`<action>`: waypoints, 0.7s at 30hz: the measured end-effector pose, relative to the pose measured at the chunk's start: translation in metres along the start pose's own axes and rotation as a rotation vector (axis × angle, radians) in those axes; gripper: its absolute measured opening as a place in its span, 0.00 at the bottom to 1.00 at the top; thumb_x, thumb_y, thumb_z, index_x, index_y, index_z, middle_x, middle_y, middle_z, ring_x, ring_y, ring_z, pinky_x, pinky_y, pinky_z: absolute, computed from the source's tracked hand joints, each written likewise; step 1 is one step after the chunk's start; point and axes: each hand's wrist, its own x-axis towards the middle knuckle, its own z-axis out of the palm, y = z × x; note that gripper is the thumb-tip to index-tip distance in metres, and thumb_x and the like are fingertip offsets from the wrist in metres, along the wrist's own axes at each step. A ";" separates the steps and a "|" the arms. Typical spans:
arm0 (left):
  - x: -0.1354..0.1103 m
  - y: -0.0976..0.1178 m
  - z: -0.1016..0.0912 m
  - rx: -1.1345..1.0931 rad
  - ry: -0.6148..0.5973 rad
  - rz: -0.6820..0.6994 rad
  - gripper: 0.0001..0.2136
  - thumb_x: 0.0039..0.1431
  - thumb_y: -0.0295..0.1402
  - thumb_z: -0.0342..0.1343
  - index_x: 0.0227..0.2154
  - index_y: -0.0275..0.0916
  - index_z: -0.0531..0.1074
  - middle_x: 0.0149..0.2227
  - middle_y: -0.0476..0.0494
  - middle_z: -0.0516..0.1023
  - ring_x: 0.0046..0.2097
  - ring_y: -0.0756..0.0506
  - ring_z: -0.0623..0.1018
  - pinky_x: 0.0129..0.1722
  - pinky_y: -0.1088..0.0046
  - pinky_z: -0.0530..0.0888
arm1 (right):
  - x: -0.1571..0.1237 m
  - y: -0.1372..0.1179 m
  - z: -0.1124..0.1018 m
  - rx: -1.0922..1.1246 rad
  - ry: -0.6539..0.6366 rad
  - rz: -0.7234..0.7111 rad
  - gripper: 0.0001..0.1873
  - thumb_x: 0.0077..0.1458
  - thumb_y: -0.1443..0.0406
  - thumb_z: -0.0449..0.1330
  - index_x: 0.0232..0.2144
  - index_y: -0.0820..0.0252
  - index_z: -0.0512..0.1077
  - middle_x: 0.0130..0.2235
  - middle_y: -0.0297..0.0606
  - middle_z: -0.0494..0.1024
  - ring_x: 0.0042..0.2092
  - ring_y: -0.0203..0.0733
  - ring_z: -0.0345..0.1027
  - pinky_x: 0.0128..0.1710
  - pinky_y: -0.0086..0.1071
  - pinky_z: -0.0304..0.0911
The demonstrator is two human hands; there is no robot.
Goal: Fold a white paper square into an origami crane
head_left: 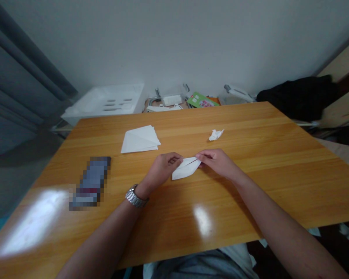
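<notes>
A small folded white paper piece (187, 168) lies flat on the wooden tabletop (250, 186), squarely between the two hands and touching both. Its long axis runs on a slant, from the lower left end near the person to the pointed upper right end farther away. The left hand (162, 169) sits at the paper's left edge, curled, with its fingers (174, 159) pinched down on the upper left corner; a metal watch (135, 197) is on that wrist. The right hand (218, 161) comes in from the other side, its fingers (202, 156) closed narrowly on the pointed tip at the upper right. Both hands are about equally close, each at one end of the slanted piece, so the paper stretches between the two pinches.

Farther back and to the left, well apart from the hands, lies a larger folded white sheet (140, 139). A small crumpled paper scrap (215, 134) rests beyond the right hand, also apart from it. A blurred-out flat object (90, 182) lies on the tabletop to the left of the left forearm. Beyond the far edge, a white plastic tray (104, 101) and a green booklet (202, 100) sit against the wall.
</notes>
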 end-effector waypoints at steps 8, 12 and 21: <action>-0.004 0.011 0.000 0.040 -0.059 0.043 0.11 0.66 0.40 0.58 0.38 0.39 0.81 0.36 0.46 0.85 0.37 0.46 0.81 0.37 0.74 0.75 | -0.007 -0.006 0.012 -0.132 -0.069 -0.016 0.13 0.61 0.56 0.62 0.37 0.58 0.81 0.38 0.39 0.84 0.39 0.45 0.76 0.39 0.34 0.66; -0.004 0.011 0.003 -0.017 -0.012 0.037 0.12 0.66 0.42 0.57 0.41 0.39 0.80 0.39 0.44 0.85 0.40 0.45 0.82 0.40 0.73 0.77 | -0.005 -0.005 0.013 -0.099 -0.011 -0.002 0.15 0.62 0.55 0.61 0.34 0.59 0.80 0.36 0.39 0.84 0.37 0.45 0.75 0.38 0.34 0.66; -0.002 0.000 0.004 -0.091 0.041 0.082 0.16 0.64 0.35 0.58 0.53 0.40 0.74 0.53 0.40 0.80 0.49 0.45 0.81 0.49 0.68 0.78 | 0.000 0.004 0.008 0.043 0.103 0.070 0.16 0.59 0.52 0.63 0.33 0.59 0.77 0.33 0.37 0.81 0.33 0.42 0.71 0.35 0.33 0.64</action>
